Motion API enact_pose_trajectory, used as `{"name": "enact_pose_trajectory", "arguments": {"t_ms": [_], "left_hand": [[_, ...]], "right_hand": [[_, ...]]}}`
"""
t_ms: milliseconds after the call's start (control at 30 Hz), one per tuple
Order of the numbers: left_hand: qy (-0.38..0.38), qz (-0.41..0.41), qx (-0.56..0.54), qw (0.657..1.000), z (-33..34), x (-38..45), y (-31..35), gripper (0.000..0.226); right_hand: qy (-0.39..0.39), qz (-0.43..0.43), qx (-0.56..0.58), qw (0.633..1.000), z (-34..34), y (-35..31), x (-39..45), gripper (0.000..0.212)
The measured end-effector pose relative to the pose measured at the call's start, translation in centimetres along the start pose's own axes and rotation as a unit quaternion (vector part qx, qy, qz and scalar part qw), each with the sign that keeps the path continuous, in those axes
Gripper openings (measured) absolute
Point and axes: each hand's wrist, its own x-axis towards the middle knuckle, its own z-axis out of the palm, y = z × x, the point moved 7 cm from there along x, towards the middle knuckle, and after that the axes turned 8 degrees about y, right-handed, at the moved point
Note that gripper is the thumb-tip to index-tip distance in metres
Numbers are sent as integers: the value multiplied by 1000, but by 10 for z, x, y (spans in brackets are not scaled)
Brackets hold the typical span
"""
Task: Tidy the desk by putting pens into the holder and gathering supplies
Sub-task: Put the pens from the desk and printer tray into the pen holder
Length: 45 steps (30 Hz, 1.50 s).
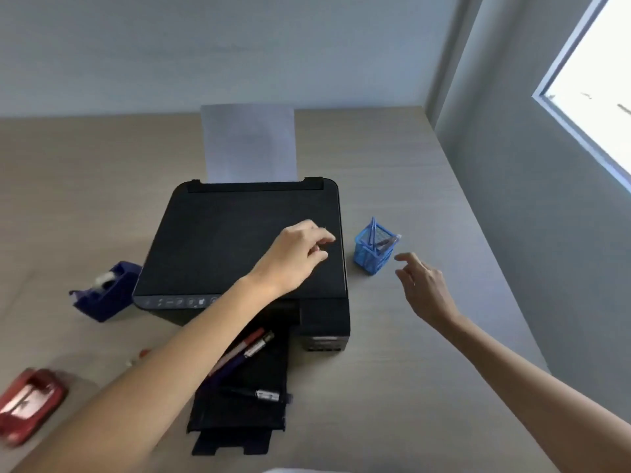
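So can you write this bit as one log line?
left hand: empty, over printer | right hand: open beside holder | pens: on tray

Cool, dim daylight from the window (601, 93) at upper right, its pane blown out white, soft faint shadows falling away from the window, wide-angle bending of edges, overall softness, strongest motion blur on the red object (29, 404) farthest from the window

Both empty hands, left hand (300, 254) and right hand (425, 288), flank the blue holder (372, 249).
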Motion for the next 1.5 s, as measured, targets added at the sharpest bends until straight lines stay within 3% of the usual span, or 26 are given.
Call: {"name": "enact_pose_trajectory", "arguments": {"t_ms": [67, 133, 233, 333, 533, 700, 833, 933, 1033, 1100, 1267, 1400, 1500], "left_hand": [[6, -58, -19, 998, -33, -47, -28, 7], [-14, -139, -2, 990, -52, -98, -68, 8], [-89, -236, 70, 965, -38, -164, -133, 12], [-127, -286, 98, 945, 0, -198, -180, 13], [-161, -252, 98, 949, 42, -196, -193, 33], [-185, -214, 172, 944, 49, -199, -209, 33], [-152, -229, 114, 955, 49, -198, -207, 35], [-156, -202, 85, 963, 55, -200, -191, 36], [-205, -181, 136, 952, 69, -207, -187, 53], [-220, -172, 175, 944, 69, -209, -187, 50], [-316, -137, 194, 919, 44, -210, -157, 38], [-389, -129, 91, 907, -5, -191, -106, 15], [-368, -124, 8, 922, -41, -141, -56, 16]], "right_hand": [[-29, -44, 13, 999, 4, -17, -40, 12], [-93, -92, 18, 991, 21, -37, -83, 6], [-193, -134, 18, 972, 55, -65, -137, 20], [-235, -189, 24, 953, 86, -108, -167, 29], [-236, -264, -44, 934, 145, -192, -184, 25], [-285, -203, -163, 922, 176, -194, -193, 38], [-275, -185, -190, 924, 173, -184, -195, 27], [-302, -136, -167, 929, 159, -179, -192, 21], [-356, -76, -94, 927, 134, -171, -187, 16], [-373, -38, -38, 926, 108, -169, -176, 11], [-326, 65, 39, 942, 12, -135, -130, 5], [-181, 166, 140, 959, -54, -75, -87, 10], [-80, 195, 144, 967, -74, -33, -53, 11]]}}
